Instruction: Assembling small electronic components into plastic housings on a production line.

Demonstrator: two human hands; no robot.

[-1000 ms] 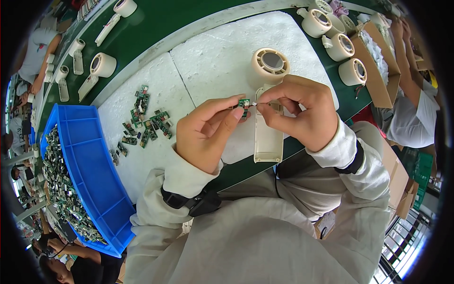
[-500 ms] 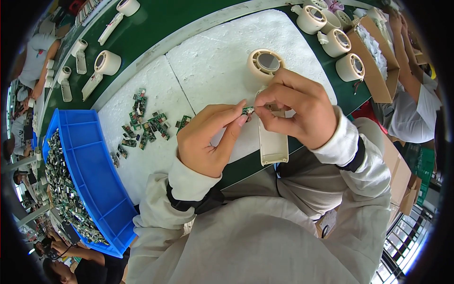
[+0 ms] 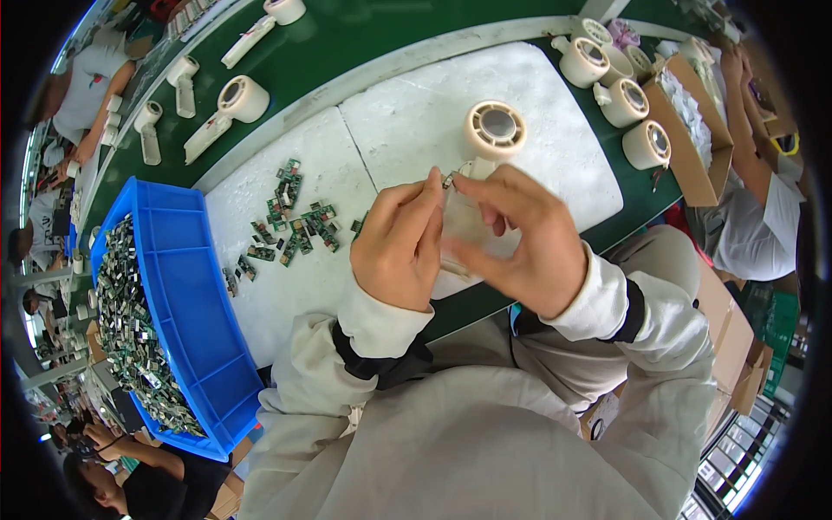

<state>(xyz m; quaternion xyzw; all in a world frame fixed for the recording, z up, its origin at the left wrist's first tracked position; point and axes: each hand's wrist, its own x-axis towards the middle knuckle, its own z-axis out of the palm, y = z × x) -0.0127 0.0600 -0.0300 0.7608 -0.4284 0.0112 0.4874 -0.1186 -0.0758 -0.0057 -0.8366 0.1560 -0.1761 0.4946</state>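
Observation:
Pinched at the fingertips of my left hand is a small circuit board, mostly covered by the fingers. My right hand is beside it, its index fingertip at the board's edge and its thumb spread away, blurred by motion. A cream round fan housing lies just beyond my hands on the white foam board. Its pale handle shell runs toward me, partly hidden behind the right hand. Several loose green circuit boards are scattered to the left of my left hand.
On the left, a blue plastic bin stands beside a heap of circuit boards. More cream housings line the green bench at far left and right. At right is an open cardboard box. Other people work on both sides.
My right hand's thumb has swung away from the board and its fingers have spread. The left hand still pinches the board. The whole view has shifted slightly.

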